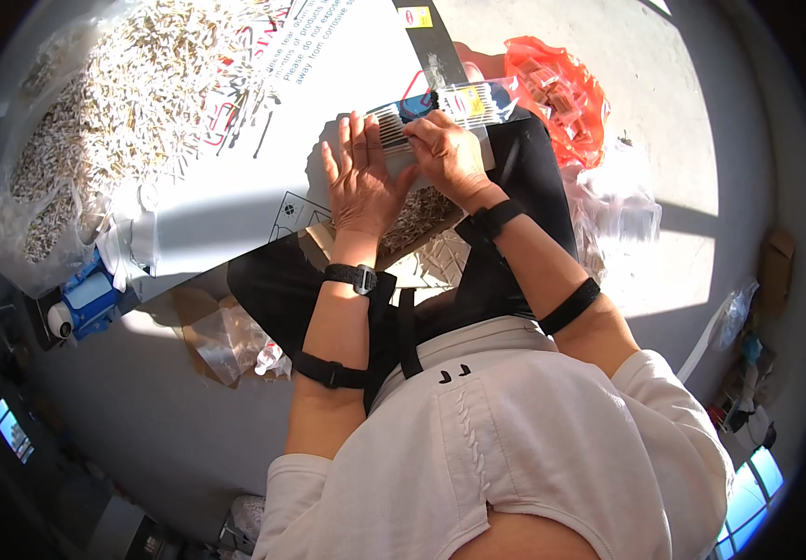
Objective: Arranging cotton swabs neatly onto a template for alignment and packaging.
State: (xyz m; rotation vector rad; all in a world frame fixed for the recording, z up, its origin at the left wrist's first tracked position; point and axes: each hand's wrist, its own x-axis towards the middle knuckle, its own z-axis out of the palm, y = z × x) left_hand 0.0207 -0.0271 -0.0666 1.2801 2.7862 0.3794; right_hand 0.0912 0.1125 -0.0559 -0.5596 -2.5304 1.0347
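Observation:
My left hand [362, 187] lies flat on the white printed board [225, 210], its fingers stretched out and its fingertips beside the left end of a clear plastic packet [496, 101]. A row of thin white sticks shows through the packet, along with a yellow and red label. My right hand [449, 159] is closed, thumb and fingers pinched at the packet's near edge. Just what sits between those fingertips is hidden. Below my wrists an open cardboard box [323, 245] holds many small, pale sticks.
A large heap of small whitish sticks [132, 103] covers the board's left, partly in a clear bag [1, 201]. A red plastic bag [599, 103] with small packs lies at the right, above clear plastic packaging [622, 210]. A blue and white object [90, 297] sits at lower left.

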